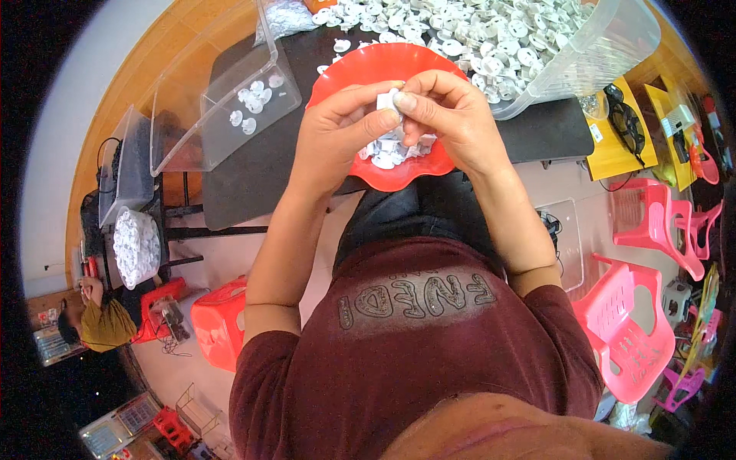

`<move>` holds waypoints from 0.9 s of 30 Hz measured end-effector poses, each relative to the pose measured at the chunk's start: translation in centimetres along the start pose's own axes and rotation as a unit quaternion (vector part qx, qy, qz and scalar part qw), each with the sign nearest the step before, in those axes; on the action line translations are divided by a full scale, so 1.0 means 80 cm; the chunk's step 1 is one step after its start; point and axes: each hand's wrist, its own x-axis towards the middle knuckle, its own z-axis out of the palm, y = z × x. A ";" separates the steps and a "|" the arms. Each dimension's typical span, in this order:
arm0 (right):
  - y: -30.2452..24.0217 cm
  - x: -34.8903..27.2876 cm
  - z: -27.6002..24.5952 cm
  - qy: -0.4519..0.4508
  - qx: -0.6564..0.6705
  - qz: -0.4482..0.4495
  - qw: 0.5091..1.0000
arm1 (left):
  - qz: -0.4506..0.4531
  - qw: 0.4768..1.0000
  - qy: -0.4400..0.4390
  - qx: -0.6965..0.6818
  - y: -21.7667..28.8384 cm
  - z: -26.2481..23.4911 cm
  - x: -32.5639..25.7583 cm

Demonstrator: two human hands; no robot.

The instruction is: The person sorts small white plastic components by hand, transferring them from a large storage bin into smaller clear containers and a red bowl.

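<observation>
My left hand (341, 126) and my right hand (448, 115) meet over a red scalloped plate (360, 65) on a dark table (253, 172). Between the fingertips of both hands sits a small white plastic part (389, 98). Below the hands, a heap of similar white parts (391, 153) lies on the plate. A big pile of white round parts (475, 31) spreads at the back of the table, partly inside a tipped clear bin (606, 46).
A clear plastic box (230, 84) with several white parts stands left of the plate. Another clear tub (126, 165) and a bag of white parts (136, 247) sit lower left. Pink plastic chairs (625, 326), a red stool (218, 322) and another person (96, 322) surround me.
</observation>
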 end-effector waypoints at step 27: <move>0.022 0.052 -0.039 -0.215 -0.776 -0.009 0.592 | 0.072 0.737 0.035 0.672 0.136 -0.157 0.100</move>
